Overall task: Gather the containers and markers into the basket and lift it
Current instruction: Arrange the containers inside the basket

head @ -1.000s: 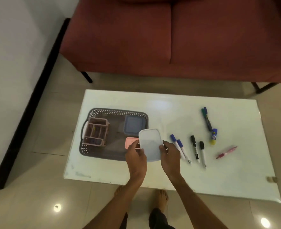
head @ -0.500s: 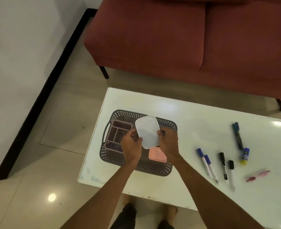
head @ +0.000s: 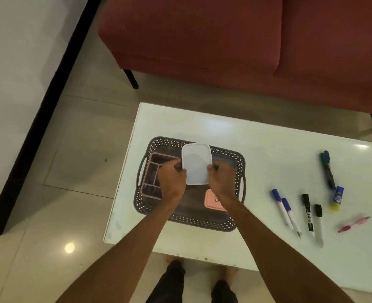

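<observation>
A dark perforated basket [head: 199, 219] sits at the left end of the white table [head: 257, 138]. Over its middle I hold a white lidded container [head: 196, 164], my left hand [head: 171, 178] gripping its left edge and my right hand [head: 222, 179] its right edge. Inside the basket lie a pink divided organizer [head: 151, 179], a small pink container [head: 213, 200] and a blue container [head: 224, 161], mostly hidden behind the white one. To the right on the table lie two blue-capped markers [head: 284, 209], two black-capped markers [head: 311, 215], a dark green marker [head: 327, 169], a glue stick [head: 337, 197] and a pink pen [head: 354, 224].
A red sofa [head: 224, 40] stands behind the table, one black leg [head: 130, 78] near the table's far left corner. Tiled floor and a white wall with a black skirting [head: 38, 119] lie to the left. My feet show under the table's near edge.
Both hands carried the white container leftward from the table surface beside the basket to above the basket's middle. The camera view also swung left.
</observation>
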The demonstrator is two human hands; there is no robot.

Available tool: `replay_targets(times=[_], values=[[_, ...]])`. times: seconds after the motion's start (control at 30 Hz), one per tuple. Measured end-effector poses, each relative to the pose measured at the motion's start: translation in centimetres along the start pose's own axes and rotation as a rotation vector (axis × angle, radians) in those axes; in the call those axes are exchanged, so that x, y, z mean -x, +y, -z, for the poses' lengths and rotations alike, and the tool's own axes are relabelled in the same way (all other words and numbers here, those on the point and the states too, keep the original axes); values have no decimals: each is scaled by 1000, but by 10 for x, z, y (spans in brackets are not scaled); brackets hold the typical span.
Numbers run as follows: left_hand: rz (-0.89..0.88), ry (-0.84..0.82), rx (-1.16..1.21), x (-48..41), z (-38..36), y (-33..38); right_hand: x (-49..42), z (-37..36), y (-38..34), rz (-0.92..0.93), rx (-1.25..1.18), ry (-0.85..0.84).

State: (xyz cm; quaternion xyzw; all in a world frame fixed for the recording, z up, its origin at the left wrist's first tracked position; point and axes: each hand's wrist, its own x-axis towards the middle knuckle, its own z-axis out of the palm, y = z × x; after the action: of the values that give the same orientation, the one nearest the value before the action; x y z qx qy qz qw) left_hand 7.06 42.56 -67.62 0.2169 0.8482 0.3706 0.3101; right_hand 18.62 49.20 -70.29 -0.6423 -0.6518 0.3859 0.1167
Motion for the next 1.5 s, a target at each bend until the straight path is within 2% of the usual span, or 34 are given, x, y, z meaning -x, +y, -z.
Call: replay_targets(times=[0.27, 0.53, 0.8, 1.23, 1.33, 1.43, 1.5], values=[[-120, 22, -163, 12, 5, -2, 21, -10, -5, -96, -42, 34], [-120, 39, -152, 26, 7, -15, 35, -13, 0, -116, -28, 29], [-64, 44, -196, 37, 8, -31, 53, -29, 15, -168, 2, -44], [-159, -30, -395, 26, -1, -44, 38, -38, 14, -221, 40, 42], [-176, -53, -445, 26, -3, -48, 40, -40, 12, -140, 111, 52], [-206, -68, -481, 25, -2, -50, 51, -42, 18, 105, 300, 49], [-217, -78, -499, 26, -1, -50, 57, -47, 23, 212, 329, -8]])
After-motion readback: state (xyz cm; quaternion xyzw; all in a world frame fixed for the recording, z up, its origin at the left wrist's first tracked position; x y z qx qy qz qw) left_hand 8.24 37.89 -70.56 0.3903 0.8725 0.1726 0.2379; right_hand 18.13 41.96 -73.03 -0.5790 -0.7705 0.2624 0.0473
